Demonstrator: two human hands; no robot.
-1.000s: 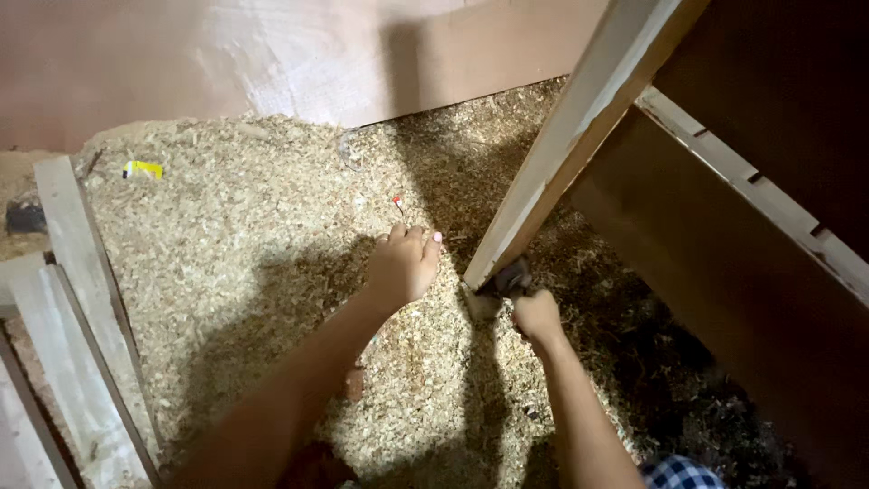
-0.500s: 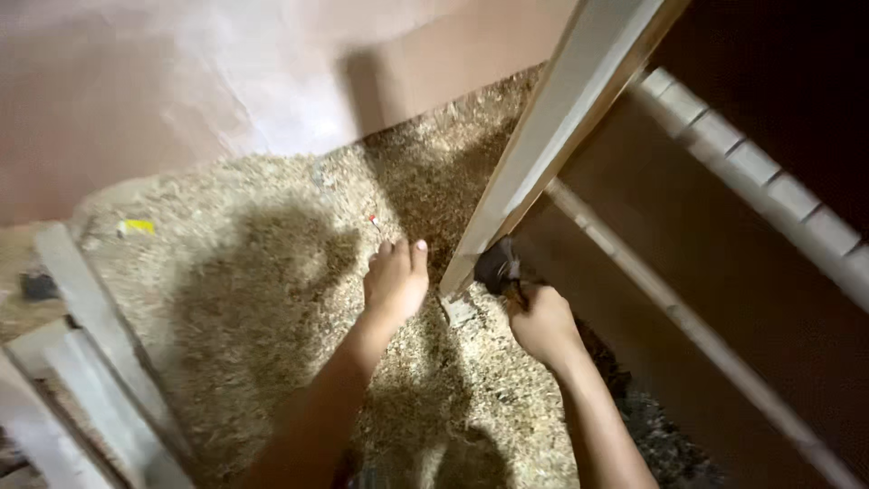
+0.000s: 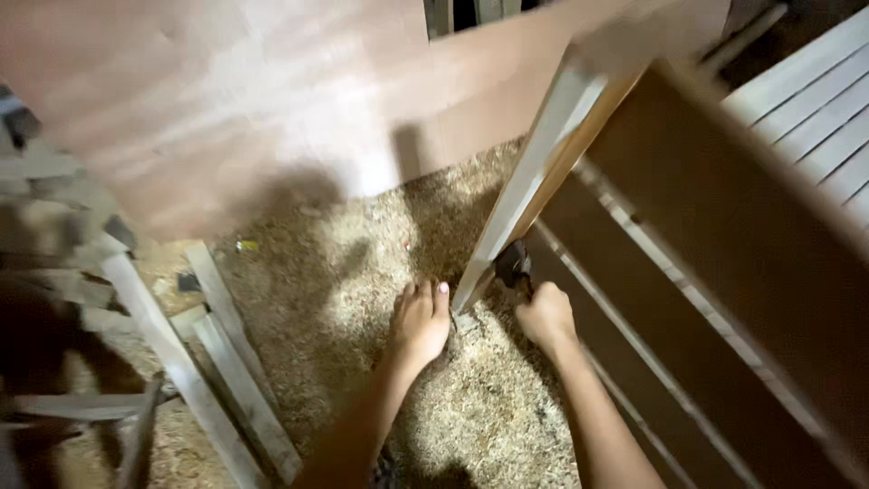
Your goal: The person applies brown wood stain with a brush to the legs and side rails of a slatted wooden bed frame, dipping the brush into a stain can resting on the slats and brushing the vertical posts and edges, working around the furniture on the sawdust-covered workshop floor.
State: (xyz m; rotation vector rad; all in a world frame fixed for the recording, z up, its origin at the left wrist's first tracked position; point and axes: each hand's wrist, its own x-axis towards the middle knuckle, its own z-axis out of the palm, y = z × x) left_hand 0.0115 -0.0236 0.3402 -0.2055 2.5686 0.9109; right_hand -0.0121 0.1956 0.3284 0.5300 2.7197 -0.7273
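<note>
A pale, flat-faced wooden post (image 3: 529,195) slants up from the sawdust (image 3: 471,407) between the hands. The left hand (image 3: 420,321) lies open, fingers spread on the coarse shavings by its foot. The right hand (image 3: 544,315) is closed on a small dark tool (image 3: 512,263) at the post's base. Grey slats (image 3: 204,362) lie left. Since earlier, the view has swung, showing more brown board (image 3: 226,100) beyond.

Dim, motion-blurred edges, hard shadows.
</note>
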